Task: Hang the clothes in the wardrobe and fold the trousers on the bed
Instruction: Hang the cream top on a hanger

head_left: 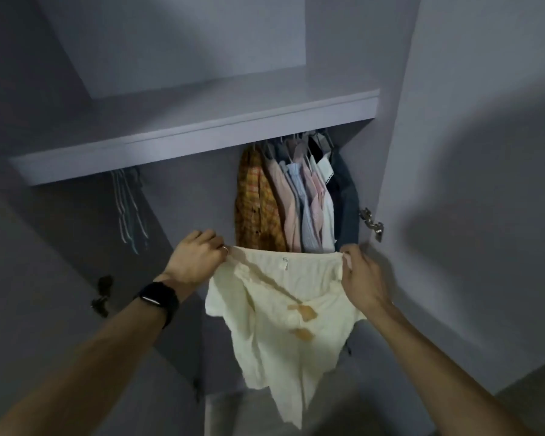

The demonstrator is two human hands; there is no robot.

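GRIP: left hand (195,256) and right hand (362,278), fingers curled, pinching top-edge corners of cream crinkled cloth garment with orange stains (274,316) | POS: top edge level, side to side, before grey wardrobe (453,152) | NEXT: row of hung shirts (290,199) straight ahead and higher, seemingly nearer right hand.

One stained cream cloth garment (274,309); two hands, left hand (199,259) and right hand (362,278); one pale grey flat shelf (202,121); perhaps six hanging coloured shirts (296,199), tightly bunched.
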